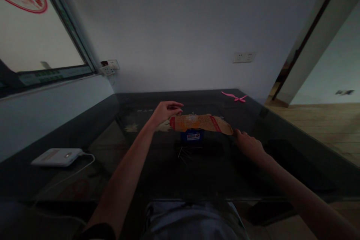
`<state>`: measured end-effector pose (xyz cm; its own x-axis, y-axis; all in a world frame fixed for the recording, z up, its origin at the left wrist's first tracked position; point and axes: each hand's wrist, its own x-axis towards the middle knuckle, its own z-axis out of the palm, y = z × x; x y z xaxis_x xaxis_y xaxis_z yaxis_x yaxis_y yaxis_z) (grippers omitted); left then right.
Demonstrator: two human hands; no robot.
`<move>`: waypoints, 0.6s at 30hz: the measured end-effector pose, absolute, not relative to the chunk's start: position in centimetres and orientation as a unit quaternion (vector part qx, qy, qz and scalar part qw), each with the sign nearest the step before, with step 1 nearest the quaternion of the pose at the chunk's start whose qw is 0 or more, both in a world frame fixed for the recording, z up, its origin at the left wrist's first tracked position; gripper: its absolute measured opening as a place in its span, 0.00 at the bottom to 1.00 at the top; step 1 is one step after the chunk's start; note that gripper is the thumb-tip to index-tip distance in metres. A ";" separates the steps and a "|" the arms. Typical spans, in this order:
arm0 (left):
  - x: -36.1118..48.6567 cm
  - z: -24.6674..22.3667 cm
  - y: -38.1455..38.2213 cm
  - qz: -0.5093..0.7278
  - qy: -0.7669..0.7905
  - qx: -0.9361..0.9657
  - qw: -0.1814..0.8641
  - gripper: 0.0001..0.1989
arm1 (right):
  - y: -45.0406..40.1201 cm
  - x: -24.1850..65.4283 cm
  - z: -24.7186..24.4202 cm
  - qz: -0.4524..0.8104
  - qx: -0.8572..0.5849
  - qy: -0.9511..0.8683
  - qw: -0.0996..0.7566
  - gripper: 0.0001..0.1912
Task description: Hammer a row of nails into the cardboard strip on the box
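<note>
A long, flat, tan insole [201, 123] with red bands and a speckled pattern is held level above the table. My right hand [250, 145] has its fingers closed on the insole's right end. Near its left end is my left hand [168, 110], fingers curved and apart, with a gap between thumb and forefinger; nothing shows between them. Just below the insole stands a small blue box [192, 135] with a white label, its top partly hidden. Several thin, needle-like metal pieces [184, 153] lie scattered on the dark tabletop in front of the box.
The dark glossy table [157, 180] meets a pale wall behind. A white power bank [59, 157] with a white cable [84, 168] lies to the left. A pink ribbon [237, 98] rests near the back right. At the right lies a dark flat object [298, 163].
</note>
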<state>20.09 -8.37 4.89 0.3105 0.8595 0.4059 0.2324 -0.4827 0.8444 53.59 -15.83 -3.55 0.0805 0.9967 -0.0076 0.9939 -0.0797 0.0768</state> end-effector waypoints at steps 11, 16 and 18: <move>22.1 -1.3 -6.5 0.573 0.419 0.663 0.238 0.06 | -15.6 53.6 -4.2 0.010 0.727 0.687 0.020 0.17; 22.3 -1.6 -6.7 0.564 0.419 0.673 0.229 0.05 | -15.0 54.3 -4.5 -0.030 0.723 0.690 0.004 0.16; 22.3 -1.7 -6.7 0.555 0.428 0.680 0.215 0.04 | -14.6 54.7 -4.7 -0.046 0.718 0.694 0.003 0.15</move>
<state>22.28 -6.75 -1.73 0.0177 0.8210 0.5706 0.3436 -0.5409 0.7677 54.67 -14.61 -4.68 0.0318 0.9971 -0.0692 0.9976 -0.0359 -0.0594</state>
